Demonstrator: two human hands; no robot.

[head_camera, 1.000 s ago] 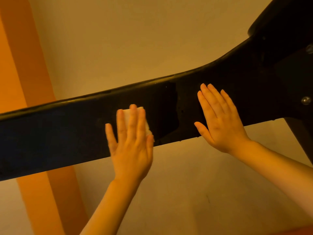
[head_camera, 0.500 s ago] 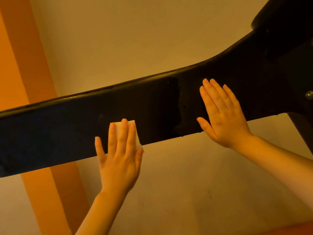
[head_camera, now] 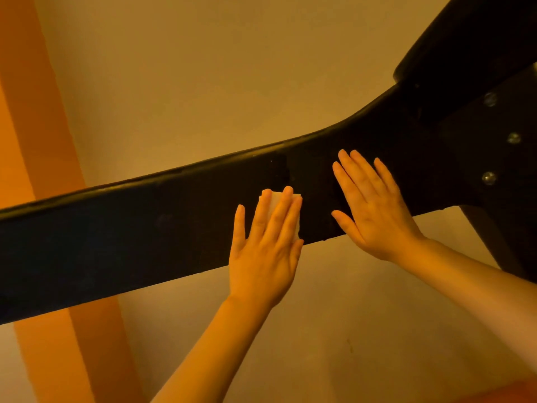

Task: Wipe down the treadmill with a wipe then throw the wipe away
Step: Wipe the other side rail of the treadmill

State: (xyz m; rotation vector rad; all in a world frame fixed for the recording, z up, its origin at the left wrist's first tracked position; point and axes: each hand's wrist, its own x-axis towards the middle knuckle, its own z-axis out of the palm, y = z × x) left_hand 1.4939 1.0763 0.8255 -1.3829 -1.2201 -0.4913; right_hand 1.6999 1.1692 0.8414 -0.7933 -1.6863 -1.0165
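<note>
A long black treadmill rail (head_camera: 145,228) runs across the view from lower left up to the right, where it joins a wider black frame (head_camera: 465,135) with three bolts. My left hand (head_camera: 266,245) lies flat on the rail, fingers together, pressing a folded white wipe (head_camera: 274,203) against it; only the wipe's top edge and right side show past my fingers. My right hand (head_camera: 372,210) rests flat and spread on the rail just right of the wipe, holding nothing.
A beige floor (head_camera: 203,82) lies behind and below the rail. An orange stripe (head_camera: 37,112) runs down the left side. A dark upright post (head_camera: 502,237) drops from the frame at the right edge.
My left hand has slid the wipe to the right along the rail, closing most of the gap to my right hand. My right hand has stayed where it was on the rail.
</note>
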